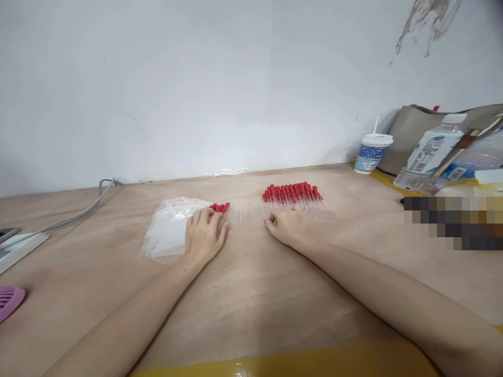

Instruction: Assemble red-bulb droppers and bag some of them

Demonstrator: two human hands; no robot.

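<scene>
My left hand (205, 233) rests on the right edge of a stack of clear zip bags (167, 230), its fingers forward and its thumb apart. A few loose red rubber bulbs (219, 207) lie just beyond its fingertips. My right hand (288, 226) is closed, fingers curled to the thumb; what it may hold is hidden. It lies by the near ends of a row of droppers with red bulbs (293, 192) and thin clear tubes. Between the hands lie two groups of bare clear tubes, one on the left (234, 215) and one on the right (258, 214).
On the right stand a lidded paper cup (370, 154) with a straw, a plastic bottle (430, 152) and a grey bag (404, 133). A grey cable (86, 207) runs along the left. A purple slotted object (10, 302) sits at the left edge. A white wall (176, 94) closes off the back.
</scene>
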